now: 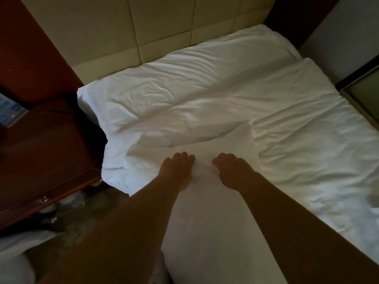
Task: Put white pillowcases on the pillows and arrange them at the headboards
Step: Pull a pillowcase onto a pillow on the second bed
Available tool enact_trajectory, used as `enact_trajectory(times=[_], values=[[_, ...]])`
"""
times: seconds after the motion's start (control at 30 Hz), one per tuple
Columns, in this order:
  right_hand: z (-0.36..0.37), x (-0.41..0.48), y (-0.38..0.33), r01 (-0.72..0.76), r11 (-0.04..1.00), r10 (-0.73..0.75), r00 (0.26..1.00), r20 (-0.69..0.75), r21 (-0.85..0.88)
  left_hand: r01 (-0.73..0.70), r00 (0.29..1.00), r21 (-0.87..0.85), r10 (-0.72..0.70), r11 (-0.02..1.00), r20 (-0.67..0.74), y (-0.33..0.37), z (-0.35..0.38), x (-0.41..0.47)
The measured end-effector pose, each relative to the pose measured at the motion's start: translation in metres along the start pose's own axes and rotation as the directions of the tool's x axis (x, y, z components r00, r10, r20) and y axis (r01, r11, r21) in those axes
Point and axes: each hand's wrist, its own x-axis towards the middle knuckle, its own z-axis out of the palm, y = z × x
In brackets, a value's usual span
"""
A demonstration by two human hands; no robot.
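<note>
At bedside: left hand (178, 171) and right hand (231, 171) both clench white pillowcase (205, 212) over bed (307, 150). One cased pillow (174, 87) lies at headboard (164, 27); this one appears unfinished, unplaced.

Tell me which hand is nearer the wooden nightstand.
Left. The left hand grips the white pillow on the side toward the wooden nightstand, with the bed's edge between them. The right hand holds the same pillow just beyond it, farther away.
</note>
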Motion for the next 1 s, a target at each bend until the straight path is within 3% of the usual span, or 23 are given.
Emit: enact_trajectory(times=[0.23, 0.47, 0.67, 0.73, 0.87, 1.0], values=[[0.003, 0.072, -0.001, 0.049, 0.988, -0.031, 0.992, 0.124, -0.144, -0.02, 0.981, 0.0, 0.019, 1.0, 0.192, -0.038, 0.007, 0.071], [0.0, 0.151, 0.001, -0.019, 0.999, 0.026, 0.948, 0.317, -0.026, 0.142, 0.951, -0.165, -0.088, 0.976, 0.297, -0.071, 0.017, 0.123], [0.018, 0.179, 0.013, -0.121, 0.991, 0.075, 0.847, 0.526, 0.053, 0.177, 0.902, -0.282, -0.04, 0.943, 0.43, -0.082, 0.022, 0.154], [0.026, 0.175, 0.018, -0.154, 0.988, 0.114, 0.839, 0.531, 0.031, 0.165, 0.887, -0.269, -0.023, 0.949, 0.462, -0.079, 0.023, 0.161], [0.041, 0.167, 0.016, -0.117, 0.993, 0.113, 0.919, 0.378, -0.014, 0.147, 0.881, -0.188, -0.042, 0.971, 0.472, -0.068, 0.038, 0.164], [0.042, 0.159, 0.007, -0.076, 0.995, 0.09, 0.954, 0.288, -0.059, 0.153, 0.872, -0.14, -0.067, 0.978, 0.485, -0.067, 0.045, 0.155]])
